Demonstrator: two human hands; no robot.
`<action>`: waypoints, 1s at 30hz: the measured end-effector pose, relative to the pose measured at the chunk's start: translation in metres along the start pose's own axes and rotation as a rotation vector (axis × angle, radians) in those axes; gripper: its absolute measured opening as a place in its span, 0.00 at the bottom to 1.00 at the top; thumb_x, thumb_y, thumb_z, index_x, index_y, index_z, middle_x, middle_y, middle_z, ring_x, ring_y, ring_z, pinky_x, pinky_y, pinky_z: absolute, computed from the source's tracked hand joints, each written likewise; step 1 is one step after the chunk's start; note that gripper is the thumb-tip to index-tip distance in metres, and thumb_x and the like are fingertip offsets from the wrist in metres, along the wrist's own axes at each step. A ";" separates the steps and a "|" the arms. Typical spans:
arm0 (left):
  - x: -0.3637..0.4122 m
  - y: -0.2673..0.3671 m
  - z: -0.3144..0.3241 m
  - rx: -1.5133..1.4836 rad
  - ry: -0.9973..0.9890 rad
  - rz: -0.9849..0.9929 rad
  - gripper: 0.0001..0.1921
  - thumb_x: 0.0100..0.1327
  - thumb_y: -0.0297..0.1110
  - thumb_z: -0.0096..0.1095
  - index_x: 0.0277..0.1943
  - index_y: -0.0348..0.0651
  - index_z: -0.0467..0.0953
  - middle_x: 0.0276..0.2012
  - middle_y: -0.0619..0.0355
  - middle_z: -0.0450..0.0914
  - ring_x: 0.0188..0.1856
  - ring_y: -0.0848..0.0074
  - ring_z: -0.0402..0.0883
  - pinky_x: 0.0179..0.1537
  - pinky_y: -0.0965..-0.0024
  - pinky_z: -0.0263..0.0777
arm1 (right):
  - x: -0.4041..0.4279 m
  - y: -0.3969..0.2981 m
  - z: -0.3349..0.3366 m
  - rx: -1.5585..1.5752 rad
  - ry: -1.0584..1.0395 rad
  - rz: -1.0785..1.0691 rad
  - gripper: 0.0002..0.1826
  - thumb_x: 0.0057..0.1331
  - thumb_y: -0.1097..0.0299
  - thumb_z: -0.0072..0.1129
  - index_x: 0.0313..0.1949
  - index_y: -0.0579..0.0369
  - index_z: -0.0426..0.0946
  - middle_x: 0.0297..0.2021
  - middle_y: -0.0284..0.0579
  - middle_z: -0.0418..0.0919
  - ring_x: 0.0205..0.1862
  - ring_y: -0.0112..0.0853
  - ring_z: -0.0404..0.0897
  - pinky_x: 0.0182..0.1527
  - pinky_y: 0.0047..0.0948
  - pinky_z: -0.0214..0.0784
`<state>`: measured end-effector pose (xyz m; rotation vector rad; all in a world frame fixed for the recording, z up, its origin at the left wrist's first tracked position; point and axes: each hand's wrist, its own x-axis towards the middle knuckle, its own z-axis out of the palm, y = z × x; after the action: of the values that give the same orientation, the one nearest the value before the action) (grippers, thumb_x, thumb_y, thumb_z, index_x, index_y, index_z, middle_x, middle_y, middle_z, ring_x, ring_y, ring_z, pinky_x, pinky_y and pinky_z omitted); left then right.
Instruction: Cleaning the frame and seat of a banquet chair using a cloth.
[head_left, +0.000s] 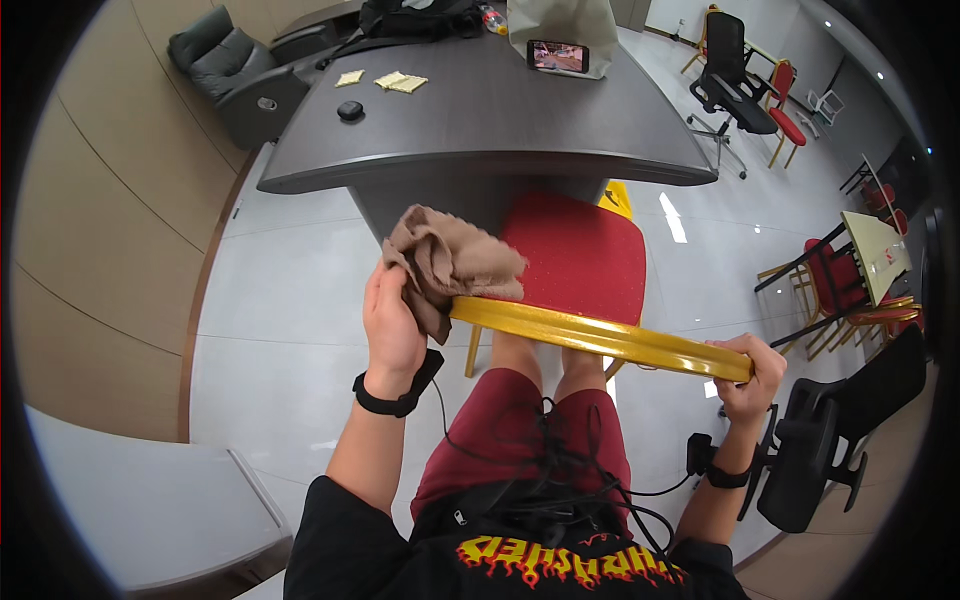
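Observation:
A brown cloth (457, 259) is bunched in my left hand (394, 319), and its lower folds hang against the left end of a gold metal chair-back rail (592, 334). My right hand (754, 375) grips the rail's right end, thumb below and fingers over the top. Beyond the rail lies the chair's red seat cushion (574, 251), partly hidden by the cloth and rail. One gold chair leg (472, 351) shows at the left, standing on the floor. Both my wrists carry black straps with small devices and cables.
A dark desk (495, 112) stands ahead, bearing a phone (558, 57) against a light bag (566, 22), a small black case (350, 112) and pale packets (401, 81). A black office chair (817, 442) is close at right. A white cabinet (150, 502) is at lower left.

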<state>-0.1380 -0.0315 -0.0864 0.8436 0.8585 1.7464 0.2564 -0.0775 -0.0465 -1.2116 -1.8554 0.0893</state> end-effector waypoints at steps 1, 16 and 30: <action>0.002 0.004 0.002 -0.010 0.041 0.013 0.20 0.73 0.29 0.37 0.62 0.30 0.69 0.56 0.53 0.77 0.57 0.74 0.75 0.61 0.69 0.67 | 0.000 0.000 0.000 -0.002 -0.009 -0.009 0.17 0.42 0.61 0.70 0.28 0.61 0.83 0.23 0.42 0.83 0.22 0.30 0.79 0.27 0.23 0.66; -0.017 0.011 0.012 0.369 -0.104 -0.006 0.17 0.74 0.32 0.38 0.55 0.33 0.74 0.41 0.58 0.78 0.42 0.80 0.75 0.44 0.75 0.70 | 0.003 -0.003 0.008 0.021 0.005 -0.025 0.19 0.38 0.62 0.79 0.28 0.56 0.82 0.22 0.39 0.80 0.21 0.33 0.77 0.26 0.27 0.65; -0.048 0.012 0.111 1.019 -0.280 0.670 0.17 0.53 0.25 0.49 0.45 0.34 0.77 0.30 0.49 0.77 0.33 0.59 0.75 0.39 0.61 0.69 | 0.002 -0.004 0.008 -0.030 0.064 -0.066 0.21 0.40 0.53 0.81 0.25 0.53 0.80 0.18 0.36 0.78 0.19 0.31 0.77 0.25 0.27 0.66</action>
<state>-0.0365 -0.0612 -0.0272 2.1886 1.3878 1.5870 0.2472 -0.0750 -0.0481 -1.1589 -1.8451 -0.0136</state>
